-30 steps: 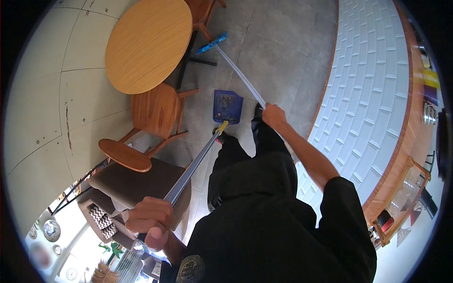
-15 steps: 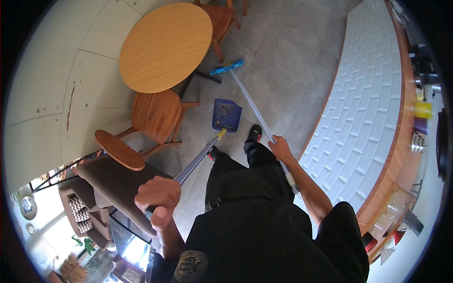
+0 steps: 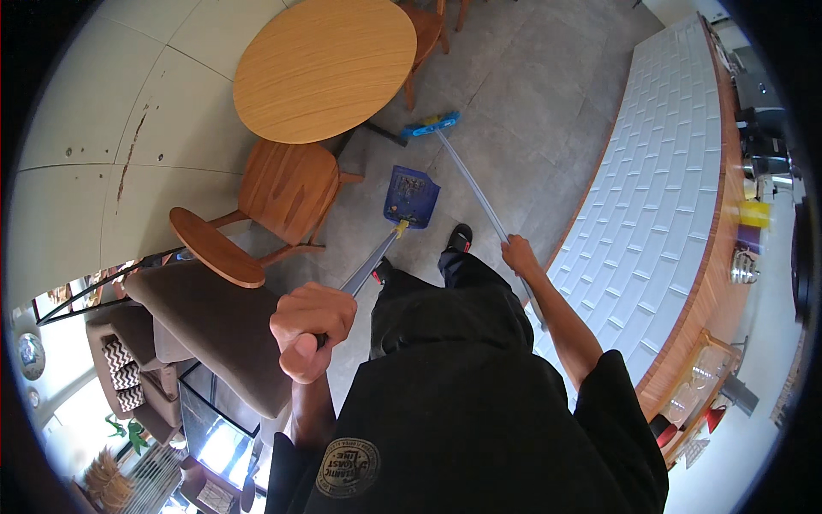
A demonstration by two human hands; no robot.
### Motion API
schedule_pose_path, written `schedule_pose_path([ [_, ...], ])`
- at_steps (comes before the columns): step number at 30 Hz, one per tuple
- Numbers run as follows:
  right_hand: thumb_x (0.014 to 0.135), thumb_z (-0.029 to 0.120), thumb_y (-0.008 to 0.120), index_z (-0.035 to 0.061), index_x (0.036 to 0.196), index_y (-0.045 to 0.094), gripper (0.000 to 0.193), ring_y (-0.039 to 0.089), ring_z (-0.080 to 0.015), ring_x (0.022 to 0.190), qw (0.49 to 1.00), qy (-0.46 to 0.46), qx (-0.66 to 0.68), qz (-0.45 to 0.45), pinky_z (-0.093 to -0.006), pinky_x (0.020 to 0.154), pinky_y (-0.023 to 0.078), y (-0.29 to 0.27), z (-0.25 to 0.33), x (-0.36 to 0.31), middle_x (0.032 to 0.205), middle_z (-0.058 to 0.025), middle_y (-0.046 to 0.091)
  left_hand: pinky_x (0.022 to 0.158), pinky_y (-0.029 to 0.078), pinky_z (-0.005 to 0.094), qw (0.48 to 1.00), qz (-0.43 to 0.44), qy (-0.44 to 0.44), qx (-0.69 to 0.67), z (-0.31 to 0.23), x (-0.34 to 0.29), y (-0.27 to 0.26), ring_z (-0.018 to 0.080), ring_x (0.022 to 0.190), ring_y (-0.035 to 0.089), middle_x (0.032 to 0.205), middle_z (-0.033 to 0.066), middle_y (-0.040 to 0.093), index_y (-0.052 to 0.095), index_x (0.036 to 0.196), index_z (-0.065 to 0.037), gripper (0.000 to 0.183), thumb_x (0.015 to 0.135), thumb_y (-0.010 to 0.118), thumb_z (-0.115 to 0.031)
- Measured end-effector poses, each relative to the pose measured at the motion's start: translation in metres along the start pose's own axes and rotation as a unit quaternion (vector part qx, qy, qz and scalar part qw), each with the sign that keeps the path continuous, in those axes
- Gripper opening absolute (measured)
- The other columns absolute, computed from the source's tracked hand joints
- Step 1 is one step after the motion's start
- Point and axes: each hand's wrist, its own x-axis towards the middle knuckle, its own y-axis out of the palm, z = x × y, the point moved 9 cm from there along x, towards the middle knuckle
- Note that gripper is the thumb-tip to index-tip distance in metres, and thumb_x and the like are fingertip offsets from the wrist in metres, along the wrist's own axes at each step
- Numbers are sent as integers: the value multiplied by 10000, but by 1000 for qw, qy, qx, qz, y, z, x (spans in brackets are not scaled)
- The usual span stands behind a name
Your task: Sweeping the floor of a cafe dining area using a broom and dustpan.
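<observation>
My left hand [image 3: 313,332] is wrapped round the top of a long grey handle that runs down to a blue dustpan [image 3: 412,199]. The dustpan rests on the floor ahead of my feet, with dark debris in it and a yellow joint at its neck. My right hand [image 3: 521,255] grips the pale pole of a broom [image 3: 473,182]. Its blue head [image 3: 432,126] is on the floor farther off, beside the foot of the round table, apart from the dustpan. Yellowish bits show at the broom head's far side.
A round wooden table [image 3: 325,68] stands far left, with a wooden chair [image 3: 289,190] on its near side and another chair [image 3: 421,36] behind. A brown upholstered seat [image 3: 205,330] is at my left. Along the right runs a white-tiled counter [image 3: 655,184] with a wooden top.
My left hand has shifted a little right and up, and the dustpan's handle has moved with it. The broom head appears slightly farther right. Both hands keep their grip as the view shifts.
</observation>
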Motion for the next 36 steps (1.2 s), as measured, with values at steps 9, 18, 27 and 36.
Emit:
schedule_pose_path([
  [9, 906, 197, 495, -81, 913, 571, 288, 598, -274, 446, 990, 117, 23, 71, -382, 399, 511, -23, -2, -76, 592, -184, 584, 323, 256, 264, 1000, 16, -9, 12, 12, -3, -27, 167, 286, 310, 371, 57, 350, 365, 415, -26, 546, 861, 378, -340],
  [18, 907, 183, 485, -80, 1071, 560, 319, 603, -267, 447, 996, 83, 42, -3, -383, 373, 487, -35, 1, -56, 604, -204, 602, 352, 175, 275, 999, 27, -20, 30, 24, -2, -34, 140, 325, 297, 408, 25, 301, 324, 454, -53, 628, 950, 329, -437],
  [27, 871, 142, 463, -47, 908, 567, 219, 619, -442, 732, 983, -68, -100, -136, -505, 666, 500, -27, 41, 49, 784, -314, 606, 352, 174, 286, 997, 69, -46, 5, 24, -13, -43, 157, 322, 301, 409, 29, 291, 284, 447, -63, 593, 942, 326, -385],
  [36, 842, 73, 434, -66, 850, 496, 152, 618, -461, 689, 989, 25, -87, -114, -521, 592, 498, 127, 69, -77, 700, -334, 577, 397, 225, 330, 984, 164, -67, 30, 56, -36, -67, 191, 360, 336, 452, 43, 330, 349, 506, -46, 450, 869, 386, -310],
])
